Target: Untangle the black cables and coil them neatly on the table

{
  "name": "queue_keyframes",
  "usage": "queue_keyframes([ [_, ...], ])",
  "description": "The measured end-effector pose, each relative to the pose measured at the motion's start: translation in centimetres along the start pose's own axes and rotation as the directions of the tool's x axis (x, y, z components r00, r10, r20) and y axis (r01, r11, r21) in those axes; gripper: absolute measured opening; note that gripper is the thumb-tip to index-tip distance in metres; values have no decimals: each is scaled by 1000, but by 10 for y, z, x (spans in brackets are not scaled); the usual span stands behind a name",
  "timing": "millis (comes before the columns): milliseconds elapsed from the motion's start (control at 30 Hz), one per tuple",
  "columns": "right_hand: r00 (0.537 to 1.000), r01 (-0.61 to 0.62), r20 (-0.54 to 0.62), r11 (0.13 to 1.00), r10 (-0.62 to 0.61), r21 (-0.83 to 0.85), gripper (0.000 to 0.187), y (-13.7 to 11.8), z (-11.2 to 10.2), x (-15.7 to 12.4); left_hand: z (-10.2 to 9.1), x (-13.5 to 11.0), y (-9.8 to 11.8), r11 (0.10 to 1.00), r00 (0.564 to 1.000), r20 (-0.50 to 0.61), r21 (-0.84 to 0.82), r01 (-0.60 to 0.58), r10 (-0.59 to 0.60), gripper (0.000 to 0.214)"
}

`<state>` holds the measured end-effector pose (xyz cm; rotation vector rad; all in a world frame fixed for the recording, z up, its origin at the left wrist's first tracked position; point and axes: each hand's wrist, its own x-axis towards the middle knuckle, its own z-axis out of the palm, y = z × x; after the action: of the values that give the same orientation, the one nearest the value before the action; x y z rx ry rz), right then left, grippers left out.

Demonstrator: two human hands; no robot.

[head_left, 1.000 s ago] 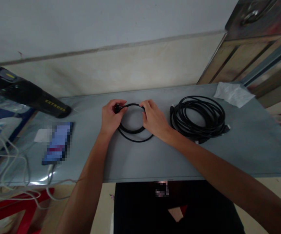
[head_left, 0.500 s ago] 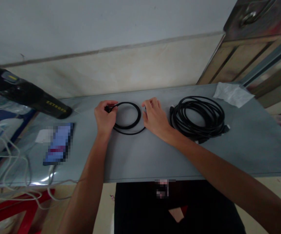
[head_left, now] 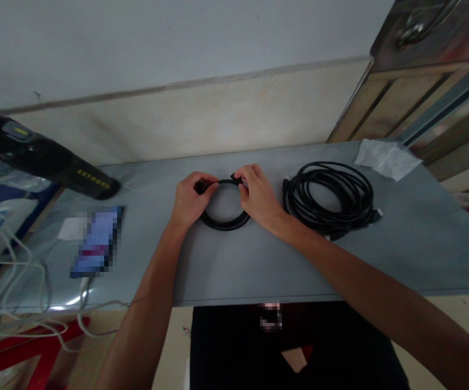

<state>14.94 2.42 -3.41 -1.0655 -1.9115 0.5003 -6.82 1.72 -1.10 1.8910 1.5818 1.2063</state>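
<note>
A black cable is wound into a small round coil over the grey table, between my two hands. My left hand is closed on the coil's upper left side, fingers pinching the strands. On the upper right side, my right hand is closed on the same cable, and a dark connector end shows at its fingertips. The fingers cover parts of the coil. To the right of my right hand lies a larger pile of coiled black cables with several connectors sticking out; my right forearm passes just in front of it.
A blurred phone lies at the left beside a white paper. Behind it is a black cylindrical device. White cords hang at the left edge. Crumpled white plastic rests at the back right. A wall borders the table's rear.
My left hand has moved right, closer to my right hand, with the cable coil. The loose lower loop has been drawn into the coil, and the connector now shows at my right fingertips.
</note>
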Motion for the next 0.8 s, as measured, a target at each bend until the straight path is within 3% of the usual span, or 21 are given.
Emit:
queue_keyframes([
  [200, 996, 49, 76, 998, -46, -30, 31, -1, 1, -1, 5, -1, 3, 1000, 998, 50, -9, -24, 25, 16],
  [300, 997, 51, 59, 997, -48, -55, 21, -6, -2, -1, 4, 2, 3, 1000, 1000, -18, -14, -19, 19, 19],
  [400, 998, 60, -33, 997, -62, -56, 11, -13, -7, -1, 0, 5, 1, 998, 987, -158, -62, -8, -2, 22],
  [567, 971, 92, -225, 995, -82, 35, 7, -21, -15, 4, -9, 10, -7, 952, 893, -413, -301, 50, -177, 29],
  [700, 953, 125, -287, 990, -100, 71, 7, -23, -18, 5, -18, 14, -14, 879, 816, -477, -471, 75, -325, 29],
  [800, 950, 140, -293, 987, -110, 84, 7, -25, -18, 4, -21, 15, -15, 858, 790, -483, -503, 101, -376, 29],
])
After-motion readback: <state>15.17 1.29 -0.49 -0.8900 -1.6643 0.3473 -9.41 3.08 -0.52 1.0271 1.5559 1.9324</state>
